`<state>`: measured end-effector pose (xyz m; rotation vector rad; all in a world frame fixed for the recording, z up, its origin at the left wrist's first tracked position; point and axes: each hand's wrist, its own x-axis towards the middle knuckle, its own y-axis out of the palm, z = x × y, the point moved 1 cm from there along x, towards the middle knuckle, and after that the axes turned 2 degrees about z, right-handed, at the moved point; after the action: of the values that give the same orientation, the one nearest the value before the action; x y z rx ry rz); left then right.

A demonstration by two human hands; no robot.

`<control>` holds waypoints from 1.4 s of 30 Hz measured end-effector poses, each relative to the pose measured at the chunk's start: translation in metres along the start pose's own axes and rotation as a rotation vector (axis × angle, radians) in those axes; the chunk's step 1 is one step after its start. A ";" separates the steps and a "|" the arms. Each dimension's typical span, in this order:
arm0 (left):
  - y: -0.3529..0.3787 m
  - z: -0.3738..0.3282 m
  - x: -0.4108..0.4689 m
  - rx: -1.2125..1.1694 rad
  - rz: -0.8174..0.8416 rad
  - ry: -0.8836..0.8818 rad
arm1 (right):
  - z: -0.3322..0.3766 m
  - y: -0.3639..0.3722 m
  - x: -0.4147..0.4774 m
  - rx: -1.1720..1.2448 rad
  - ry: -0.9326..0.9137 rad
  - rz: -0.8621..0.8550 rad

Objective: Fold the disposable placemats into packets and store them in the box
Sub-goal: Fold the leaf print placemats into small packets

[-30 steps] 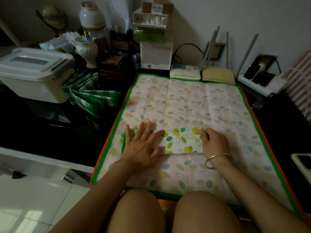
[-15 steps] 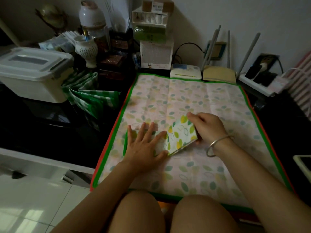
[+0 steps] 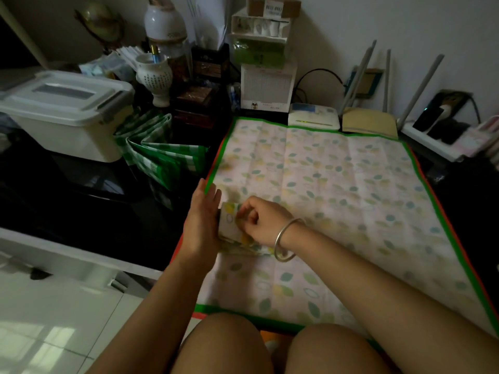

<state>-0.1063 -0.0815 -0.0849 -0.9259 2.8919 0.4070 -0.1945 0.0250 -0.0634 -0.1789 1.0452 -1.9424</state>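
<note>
- Your right hand (image 3: 259, 222) is closed, pinching the small folded packet (image 3: 229, 221) at the near left of the spread placemat (image 3: 324, 184).
- Your left hand (image 3: 201, 220) is flat and open, pressing the packet's side.
- The box (image 3: 64, 114) sits far left with its lid on (nothing stored yet, I think), green checked mats (image 3: 162, 155) waiting.

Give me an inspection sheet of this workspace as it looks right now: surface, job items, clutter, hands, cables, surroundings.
Surface: dark tabletop, with a spread leaf-print placemat edged in green.
Job's things: small folded packet on the spread mat's left part; green checked placemats, folded, beside the white lidded box, lid on.
Clutter: white vase, jar, stacked cartons, two routers along the wall.
Hands: left hand upright, flat against the packet's left edge; right hand, bangle on wrist, pinching the packet.
Cables: black cable curving behind the routers.
Surroundings: pale wall behind, white tiled floor at left.
</note>
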 end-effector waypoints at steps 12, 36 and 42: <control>-0.027 0.039 0.001 1.601 0.203 0.485 | -0.002 0.013 -0.001 -0.041 -0.066 -0.022; -0.040 0.019 -0.006 1.314 0.230 0.427 | 0.035 -0.017 0.009 -0.701 0.132 0.051; -0.091 -0.022 -0.012 0.674 -0.068 0.169 | 0.065 -0.036 0.019 -0.404 -0.013 -0.106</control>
<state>-0.0433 -0.1517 -0.0823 -0.9465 2.7903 -0.6442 -0.1970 -0.0195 -0.0015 -0.4786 1.4360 -1.7992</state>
